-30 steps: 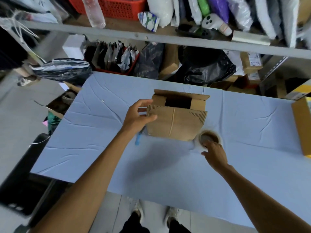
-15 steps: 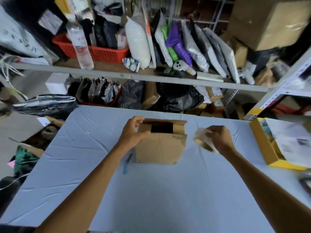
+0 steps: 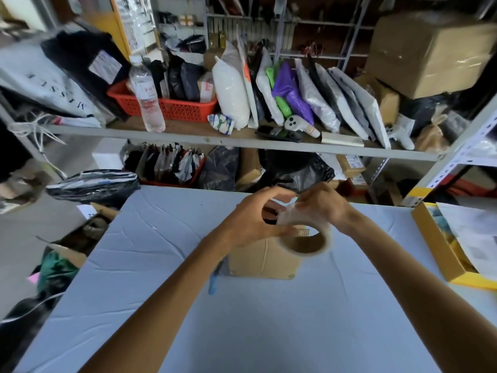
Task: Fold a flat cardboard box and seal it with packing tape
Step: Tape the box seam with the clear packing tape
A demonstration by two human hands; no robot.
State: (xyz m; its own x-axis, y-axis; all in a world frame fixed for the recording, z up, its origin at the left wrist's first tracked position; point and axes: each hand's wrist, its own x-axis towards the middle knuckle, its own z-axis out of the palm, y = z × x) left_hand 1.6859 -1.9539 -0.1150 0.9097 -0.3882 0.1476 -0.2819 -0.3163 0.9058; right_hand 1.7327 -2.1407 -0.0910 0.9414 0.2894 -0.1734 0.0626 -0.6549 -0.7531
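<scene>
A small brown cardboard box (image 3: 262, 259) stands on the pale blue table (image 3: 269, 319), its top mostly hidden behind my hands. Just above it I hold a roll of clear packing tape (image 3: 306, 235) with a brown core, tilted so its hole faces me. My right hand (image 3: 322, 205) grips the roll from the far side. My left hand (image 3: 255, 219) touches the roll's left edge with thumb and fingertips; whether it pinches the tape end is unclear. A blue pen-like tool (image 3: 213, 278) lies on the table at the box's left, partly under my left forearm.
A yellow-edged tray (image 3: 441, 254) with papers sits at the table's right. Behind the table a metal shelf (image 3: 242, 142) holds a water bottle (image 3: 146, 95), a red basket (image 3: 172, 106) and several parcel bags. An open carton (image 3: 78, 238) stands on the floor at the left.
My right hand lifted the tape roll off the table and brought it over the box. My left hand let go of the box and moved onto the roll. The camera tilted upward.
</scene>
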